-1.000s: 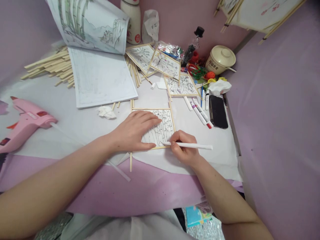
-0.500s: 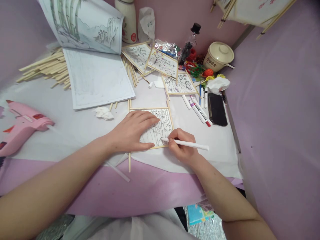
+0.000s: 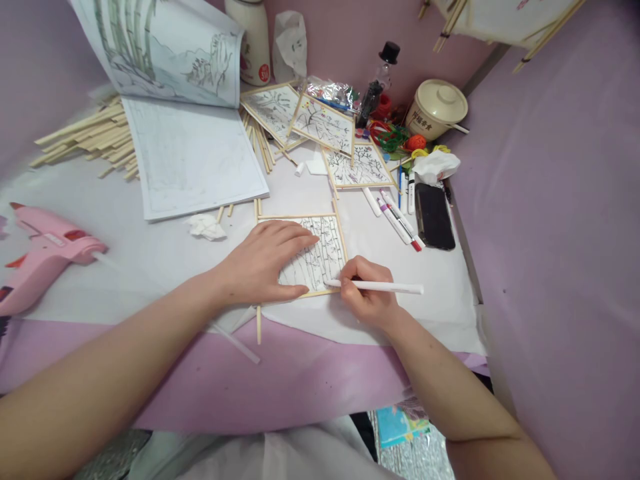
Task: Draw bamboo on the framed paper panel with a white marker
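A small panel [image 3: 330, 248] with wooden strips along its edges lies on the white sheet, covered in black line drawing of bamboo-like stems. Flat across its left part rests my left hand [image 3: 267, 260], fingers spread and holding nothing. My right hand [image 3: 367, 290] is closed around a white pen [image 3: 395, 287] at the panel's lower right corner. The pen's tip touches or nearly touches the drawing. Its back end points right. My left hand hides much of the panel's left side.
A pink glue gun [image 3: 50, 250] lies at the left, beside an open pad [image 3: 200, 157] and wooden sticks [image 3: 90, 137]. Three framed drawings [image 3: 360, 165] overlap behind. Markers [image 3: 397, 220], a phone [image 3: 435, 217] and a lidded pot [image 3: 436, 110] are at the right.
My right hand and the pen have shifted slightly right, the tip moving a little right and down on the panel. My left hand stays in place. The view has moved slightly.
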`<state>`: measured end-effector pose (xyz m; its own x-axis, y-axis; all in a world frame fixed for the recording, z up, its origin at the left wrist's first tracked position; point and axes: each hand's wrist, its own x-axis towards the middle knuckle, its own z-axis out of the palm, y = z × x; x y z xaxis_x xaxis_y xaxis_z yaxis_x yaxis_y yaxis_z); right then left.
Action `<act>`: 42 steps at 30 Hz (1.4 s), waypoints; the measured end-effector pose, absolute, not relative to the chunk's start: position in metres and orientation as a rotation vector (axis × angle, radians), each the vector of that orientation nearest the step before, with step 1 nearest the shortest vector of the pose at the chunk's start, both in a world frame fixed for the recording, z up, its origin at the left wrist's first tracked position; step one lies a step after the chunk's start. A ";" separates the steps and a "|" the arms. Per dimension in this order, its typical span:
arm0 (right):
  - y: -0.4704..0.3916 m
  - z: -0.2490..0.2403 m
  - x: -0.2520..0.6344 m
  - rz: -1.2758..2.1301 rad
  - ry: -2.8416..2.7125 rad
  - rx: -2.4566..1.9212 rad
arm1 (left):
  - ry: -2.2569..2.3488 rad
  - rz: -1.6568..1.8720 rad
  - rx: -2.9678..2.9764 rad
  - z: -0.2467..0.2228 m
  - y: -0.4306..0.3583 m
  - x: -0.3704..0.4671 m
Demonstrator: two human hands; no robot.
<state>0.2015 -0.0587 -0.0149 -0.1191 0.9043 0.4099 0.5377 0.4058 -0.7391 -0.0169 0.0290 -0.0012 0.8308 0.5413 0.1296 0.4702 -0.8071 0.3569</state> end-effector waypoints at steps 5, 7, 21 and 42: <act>-0.058 -0.014 0.200 0.536 -1.792 -1.268 | 0.764 0.336 2.695 -0.001 0.029 -0.017; -0.058 -0.013 0.199 0.545 -1.797 -1.288 | 0.765 0.336 2.697 -0.001 0.029 -0.016; -0.058 -0.015 0.204 0.484 -1.739 -1.214 | 0.778 0.328 2.701 -0.001 0.029 -0.016; -0.058 -0.022 0.204 0.379 -1.834 -1.197 | 0.751 0.329 2.724 -0.004 0.032 -0.017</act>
<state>0.2041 -0.0578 -0.0220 -0.1409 0.8495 0.5084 0.5785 0.4874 -0.6541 -0.0170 0.0316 -0.0044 0.8375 0.5284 0.1395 0.4608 -0.8200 0.3396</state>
